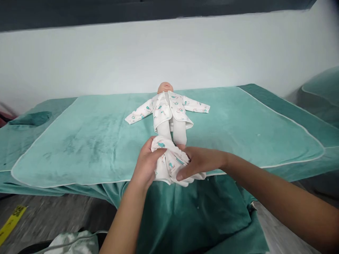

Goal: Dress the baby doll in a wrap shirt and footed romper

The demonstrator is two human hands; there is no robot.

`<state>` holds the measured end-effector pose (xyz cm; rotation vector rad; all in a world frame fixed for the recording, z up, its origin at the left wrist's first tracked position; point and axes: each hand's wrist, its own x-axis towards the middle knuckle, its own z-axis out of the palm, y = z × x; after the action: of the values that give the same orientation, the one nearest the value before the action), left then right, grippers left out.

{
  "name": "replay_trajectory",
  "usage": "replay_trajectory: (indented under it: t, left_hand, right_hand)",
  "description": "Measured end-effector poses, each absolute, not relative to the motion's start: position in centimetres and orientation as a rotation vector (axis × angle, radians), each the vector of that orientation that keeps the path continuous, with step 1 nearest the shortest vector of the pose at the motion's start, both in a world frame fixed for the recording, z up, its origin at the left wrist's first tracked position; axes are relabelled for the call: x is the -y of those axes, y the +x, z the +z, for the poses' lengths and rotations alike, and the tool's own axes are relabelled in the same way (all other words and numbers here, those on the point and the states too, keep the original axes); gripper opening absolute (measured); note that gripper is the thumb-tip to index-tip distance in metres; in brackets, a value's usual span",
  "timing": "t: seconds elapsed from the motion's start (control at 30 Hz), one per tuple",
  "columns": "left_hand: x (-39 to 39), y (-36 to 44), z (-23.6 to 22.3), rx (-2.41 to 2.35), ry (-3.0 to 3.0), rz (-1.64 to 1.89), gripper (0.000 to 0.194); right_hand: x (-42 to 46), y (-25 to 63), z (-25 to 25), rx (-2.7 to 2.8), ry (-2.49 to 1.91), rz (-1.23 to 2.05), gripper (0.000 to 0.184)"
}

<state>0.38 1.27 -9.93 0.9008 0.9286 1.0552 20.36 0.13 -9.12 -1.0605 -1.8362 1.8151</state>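
Observation:
A baby doll (165, 87) lies on its back with its head toward the wall. It wears a white printed jacket (181, 105), sleeves spread, and its legs (179, 132) are covered in white. At its feet is a bunched pair of matching printed baby pants (169, 167). My left hand (146, 160) is closed on the left edge of the pants, thumb on top. My right hand (202, 160) curls round their right side, thumb over the cloth, fingertips by the doll's foot and partly hidden. The doll's feet are mostly hidden by the cloth and my hand.
A light teal plush cover (87, 141) with white piping lies on the bed, over a darker teal sheet (270, 100). The white wall (111, 60) rises behind. A yellow floor strip (12, 224) and a pale cloth bundle (74, 243) are at lower left.

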Motion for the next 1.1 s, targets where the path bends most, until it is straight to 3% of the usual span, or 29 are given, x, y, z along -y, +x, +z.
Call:
replay_trajectory:
  t: [0.2,0.3,0.47,0.6,0.77,0.87,0.97,1.1]
  left_hand:
    - [0.6,-0.9,-10.2,-0.796,1.118,0.549,0.041]
    - [0.9,-1.4,-9.7,-0.721,1.231,0.366,0.038]
    - [0.1,-0.6,-9.6,-1.009,1.232,0.701,0.029]
    - [0.0,0.6,-10.3,-1.163,1.442,0.713,0.023]
    - [-0.1,1.5,-10.9,-1.182,1.698,0.668,0.022]
    - [-1.0,2.2,-10.9,-1.189,1.754,0.759,0.013]
    - [-2.3,2.8,-10.4,-1.206,1.781,0.783,0.014]
    - [-3.6,3.0,-8.8,-1.107,1.716,0.542,0.025]
  right_hand:
    - [1.8,21.7,-11.4,1.212,-0.985,1.752,0.031]
    - [2.9,21.2,-12.8,1.009,-0.980,1.754,0.036]
    - [4.3,21.0,-14.0,1.265,-1.039,1.844,0.040]
    - [5.1,21.8,-15.1,1.347,-1.071,2.002,0.041]
    - [5.2,22.1,-18.4,1.134,-1.478,1.354,0.040]
    - [4.5,21.4,-19.9,1.105,-1.485,1.162,0.038]
    - [3.5,20.2,-19.6,0.909,-1.323,1.255,0.037]
    - [2.3,19.3,-17.8,0.598,-1.062,1.479,0.049]
